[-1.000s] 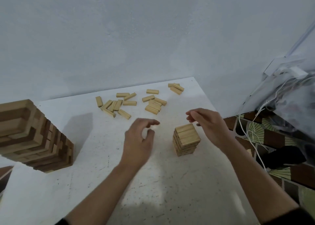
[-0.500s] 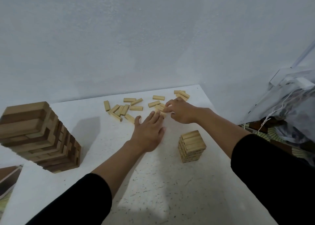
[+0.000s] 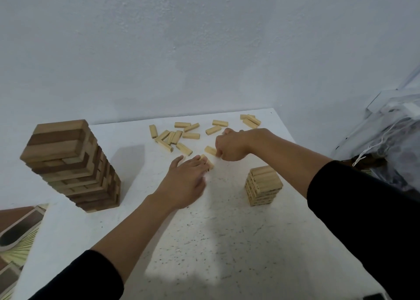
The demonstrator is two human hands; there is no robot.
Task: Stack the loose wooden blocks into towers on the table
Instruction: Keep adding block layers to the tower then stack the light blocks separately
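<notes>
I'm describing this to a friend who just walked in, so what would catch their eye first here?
The tall two-tone tower on the left stands out first, dwarfing the small pale tower on the right. Between them, near the scattered loose blocks, the left hand touches one block and the right hand pinches a second block.

My tabletop (image 3: 227,243) is white, flecked with small dark specks. The loose blocks (image 3: 181,136) are pale yellow wood, and the small tower (image 3: 263,186) matches them. The big tower (image 3: 68,163) bands tan with dark brown. My sleeves (image 3: 86,277) are black. The wall (image 3: 204,49) is pale bluish white. The mat (image 3: 13,243) has green and cream stripes.
</notes>
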